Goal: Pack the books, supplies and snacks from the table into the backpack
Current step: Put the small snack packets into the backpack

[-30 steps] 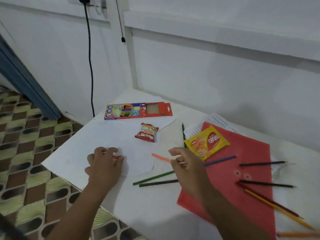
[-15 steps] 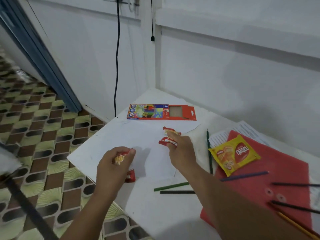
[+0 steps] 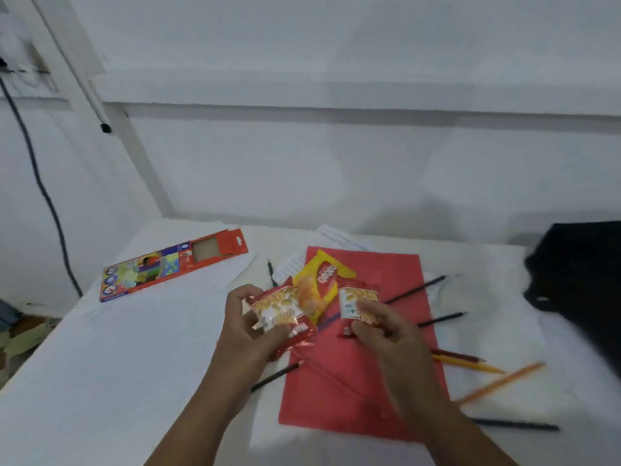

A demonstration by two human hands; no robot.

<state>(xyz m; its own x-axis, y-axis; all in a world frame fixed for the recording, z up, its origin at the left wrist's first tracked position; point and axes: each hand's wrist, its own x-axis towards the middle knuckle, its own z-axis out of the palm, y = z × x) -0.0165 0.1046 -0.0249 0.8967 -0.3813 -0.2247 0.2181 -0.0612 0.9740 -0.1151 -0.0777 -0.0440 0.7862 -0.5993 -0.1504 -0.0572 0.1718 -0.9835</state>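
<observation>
My left hand [image 3: 243, 326] grips a small red snack packet [image 3: 281, 311] above the table. My right hand [image 3: 386, 331] grips a second red snack packet [image 3: 357, 302]. Both are held over a red folder [image 3: 356, 375] that lies flat on the white table [image 3: 111, 364]. Behind the two packets a yellow snack packet [image 3: 319, 280] rests on the folder's far end. The black backpack [image 3: 584, 280] sits at the right edge of the view, partly cut off. Several coloured pencils [image 3: 484, 366] lie scattered on and beside the folder.
An opened coloured-pencil box [image 3: 168, 267] lies at the far left of the table. Printed paper [image 3: 331, 237] pokes out behind the folder. A black cable [image 3: 43, 196] hangs down the white wall at the left. Patterned floor shows past the table's left edge.
My right hand has picked up the red packet from the table, and both hands have moved right over the red folder. The view has swung right, bringing the backpack in.
</observation>
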